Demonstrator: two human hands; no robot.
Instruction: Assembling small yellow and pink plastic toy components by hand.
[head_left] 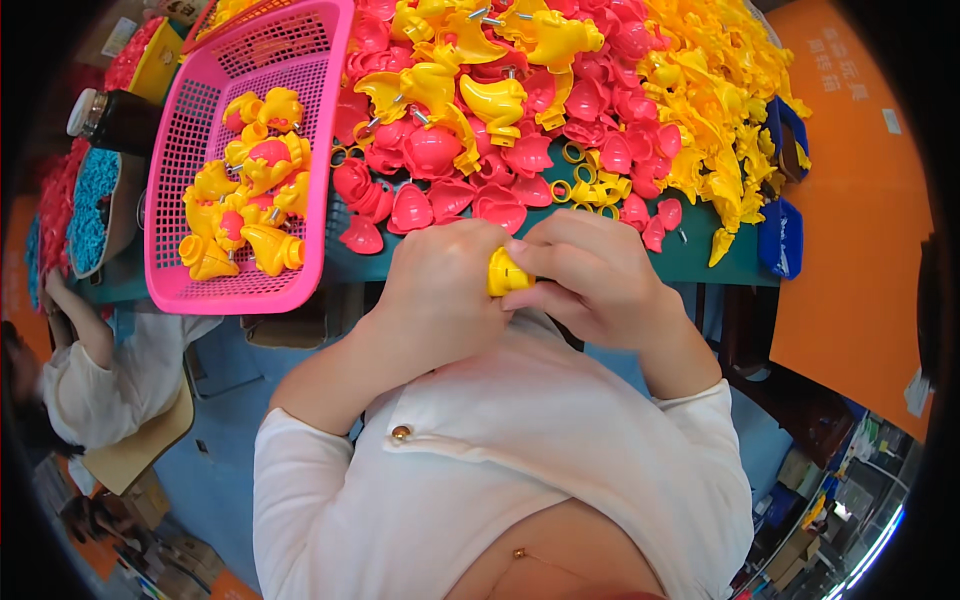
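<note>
My left hand (440, 268) is closed around a small yellow plastic toy part (508, 272) in front of my chest, at the near edge of the table. The thumb and fingers of my right hand (598, 268) pinch the same part from the right. Most of the part is hidden by my left hand. Just beyond my hands lies a heap of glossy red shell pieces (432, 150). Curved yellow pieces (493, 98), some with metal pins, lie on it. Several small yellow rings (572, 152) rest on the green tabletop (350, 262) by my right hand.
To the left, a pink mesh basket (232, 303) holds several yellow-and-red toy pieces. Beyond it are a dark jar (125, 122) and a bin of blue pieces (95, 205). Blue trays (782, 238) and an orange carton (860, 220) stand right. A co-worker (110, 375) sits far left.
</note>
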